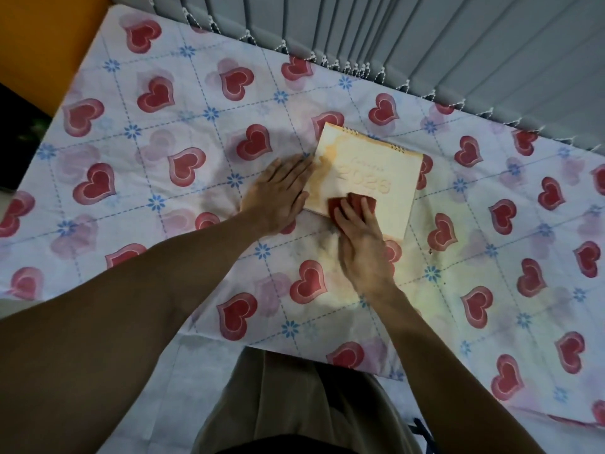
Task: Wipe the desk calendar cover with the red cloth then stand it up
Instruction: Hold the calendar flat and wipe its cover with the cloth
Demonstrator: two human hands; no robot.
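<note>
The desk calendar [370, 172] lies flat on the table, cream cover up with "2026" printed on it and spiral rings along its far edge. My left hand [278, 193] lies flat with fingers together, pressing against the calendar's left edge. My right hand [360, 239] presses the red cloth [352, 204] onto the near part of the cover. Only the cloth's far edge shows beyond my fingers.
The table wears a white cloth with red hearts and blue flowers [163, 158]. Grey vertical blinds [425, 37] run along the far edge. An orange surface [42, 44] sits at the far left. My beige trousers [294, 398] are at the near edge.
</note>
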